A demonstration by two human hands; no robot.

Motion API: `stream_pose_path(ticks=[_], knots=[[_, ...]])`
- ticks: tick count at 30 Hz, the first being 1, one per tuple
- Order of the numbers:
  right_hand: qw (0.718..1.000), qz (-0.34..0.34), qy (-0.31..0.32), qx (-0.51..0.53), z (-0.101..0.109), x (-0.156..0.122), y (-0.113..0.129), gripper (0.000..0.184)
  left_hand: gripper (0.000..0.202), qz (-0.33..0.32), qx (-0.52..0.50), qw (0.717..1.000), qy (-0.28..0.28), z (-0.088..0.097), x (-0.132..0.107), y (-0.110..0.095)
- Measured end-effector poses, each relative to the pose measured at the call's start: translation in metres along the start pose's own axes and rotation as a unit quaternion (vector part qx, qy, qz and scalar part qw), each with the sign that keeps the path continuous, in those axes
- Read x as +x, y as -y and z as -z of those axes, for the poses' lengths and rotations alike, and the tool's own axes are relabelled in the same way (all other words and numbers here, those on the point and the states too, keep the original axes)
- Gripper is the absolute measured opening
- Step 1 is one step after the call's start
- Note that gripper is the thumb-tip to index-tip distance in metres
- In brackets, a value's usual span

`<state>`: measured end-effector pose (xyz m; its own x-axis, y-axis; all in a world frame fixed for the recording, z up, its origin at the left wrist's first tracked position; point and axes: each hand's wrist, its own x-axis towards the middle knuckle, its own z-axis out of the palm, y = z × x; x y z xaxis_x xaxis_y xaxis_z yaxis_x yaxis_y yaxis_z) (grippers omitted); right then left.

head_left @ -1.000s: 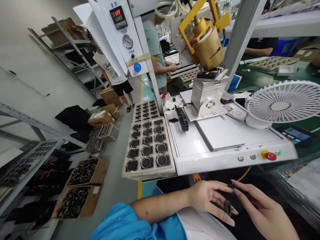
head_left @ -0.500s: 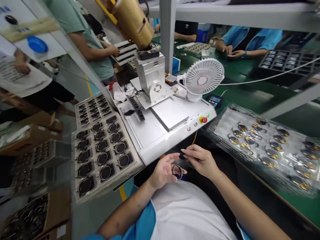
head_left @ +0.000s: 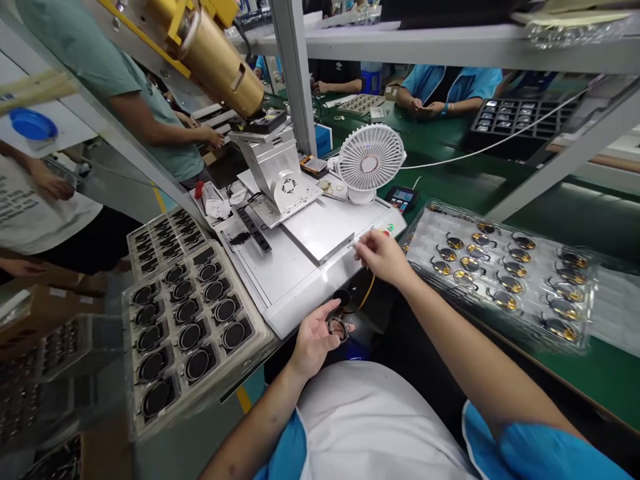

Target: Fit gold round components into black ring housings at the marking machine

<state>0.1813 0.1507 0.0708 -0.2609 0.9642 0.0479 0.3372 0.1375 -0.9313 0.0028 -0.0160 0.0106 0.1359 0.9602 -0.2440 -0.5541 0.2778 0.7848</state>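
My left hand [head_left: 316, 339] is closed on a round metal watch-case-like ring [head_left: 339, 329], held low in front of my body. Beside its fingertips shows a dark disc [head_left: 343, 297]; whether the fingers hold it I cannot tell. My right hand [head_left: 381, 255] is raised over the front edge of the white machine [head_left: 320, 283], thumb and fingers pressed together. Anything in that pinch is too small or hidden to name. The hand partly covers the machine's red button [head_left: 384, 233].
At left, a clear tray [head_left: 265, 337] holds several black round parts. A metal fixture [head_left: 283, 180] and a white fan [head_left: 370, 160] stand on the machine. Right, another tray [head_left: 423, 250] carries round parts with straps. A slanted post [head_left: 295, 80] rises behind. Other people work nearby.
My right hand has moved away from the left, up and forward to the machine's front edge. The left hand keeps the ring. The camera view has shifted to the right.
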Motion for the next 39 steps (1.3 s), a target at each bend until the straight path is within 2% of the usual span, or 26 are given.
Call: stream_pose_path(ticks=[3, 6, 8, 10, 11, 13, 15, 16, 18, 20, 21, 22, 25, 26, 28, 31, 36, 38, 39], knots=[[0.992, -0.108, -0.034, 0.057, 0.0, 0.045, 0.007, 0.018, 0.095, -0.019, 0.02, 1.0, 0.015, 0.0, -0.005, -0.003], [0.986, -0.149, -0.04, 0.062, -0.001, 0.06, 0.004, 0.019, 0.097, -0.053, 0.06, 0.997, 0.021, 0.005, -0.014, -0.005], [0.985, -0.146, -0.069, 0.062, -0.002, 0.05, -0.002, 0.021, 0.097, -0.085, 0.103, 0.991, 0.017, 0.01, -0.021, -0.006], [0.986, -0.114, -0.096, 0.069, -0.006, 0.023, -0.009, 0.023, 0.098, -0.127, 0.163, 0.978, 0.016, 0.014, -0.026, -0.006], [0.988, -0.099, -0.086, 0.082, -0.01, 0.006, -0.012, 0.025, 0.099, -0.148, 0.2, 0.968, 0.016, 0.015, -0.028, -0.006], [0.985, -0.091, -0.014, 0.143, -0.023, -0.032, -0.016, 0.032, 0.101, -0.186, 0.292, 0.938, 0.014, 0.015, -0.028, -0.004], [0.965, -0.105, 0.068, 0.231, -0.038, -0.065, -0.017, 0.041, 0.104, -0.219, 0.398, 0.89, 0.024, 0.011, -0.024, 0.0], [0.953, -0.108, 0.086, 0.271, -0.045, -0.077, -0.017, 0.048, 0.106, -0.233, 0.451, 0.861, 0.037, 0.008, -0.021, 0.001], [0.94, -0.103, 0.07, 0.319, -0.052, -0.092, -0.016, 0.053, 0.11, -0.25, 0.54, 0.8, 0.074, 0.001, -0.013, 0.004], [0.939, -0.094, 0.032, 0.329, -0.051, -0.095, -0.016, 0.047, 0.111, -0.249, 0.585, 0.764, 0.111, -0.004, -0.007, 0.005], [0.939, -0.093, 0.019, 0.331, -0.047, -0.094, -0.017, 0.043, 0.11, -0.246, 0.582, 0.765, 0.125, -0.006, -0.005, 0.005], [0.938, -0.096, 0.014, 0.334, -0.043, -0.093, -0.017, 0.042, 0.108, -0.241, 0.561, 0.781, 0.134, -0.008, -0.003, 0.006], [0.928, -0.119, 0.044, 0.35, -0.028, -0.091, -0.019, 0.043, 0.099, -0.228, 0.442, 0.857, 0.131, -0.007, -0.002, 0.006], [0.925, -0.13, 0.056, 0.352, -0.024, -0.092, -0.019, 0.044, 0.097, -0.226, 0.41, 0.874, 0.128, -0.006, -0.002, 0.006], [0.923, -0.148, 0.067, 0.349, -0.02, -0.094, -0.019, 0.046, 0.095, -0.228, 0.386, 0.884, 0.135, -0.003, -0.002, 0.005], [0.921, -0.171, 0.057, 0.345, -0.019, -0.096, -0.019, 0.049, 0.098, -0.245, 0.433, 0.853, 0.158, 0.001, -0.001, 0.003], [0.909, -0.195, 0.087, 0.359, -0.018, -0.096, -0.023, 0.054, 0.096, -0.245, 0.573, 0.762, 0.178, 0.003, -0.003, -0.001], [0.907, -0.201, 0.084, 0.362, -0.019, -0.096, -0.024, 0.054, 0.097, -0.236, 0.591, 0.748, 0.185, 0.004, -0.003, -0.001], [0.906, -0.204, 0.079, 0.363, -0.019, -0.097, -0.024, 0.053, 0.099, -0.235, 0.58, 0.756, 0.189, 0.004, -0.004, 0.0]])
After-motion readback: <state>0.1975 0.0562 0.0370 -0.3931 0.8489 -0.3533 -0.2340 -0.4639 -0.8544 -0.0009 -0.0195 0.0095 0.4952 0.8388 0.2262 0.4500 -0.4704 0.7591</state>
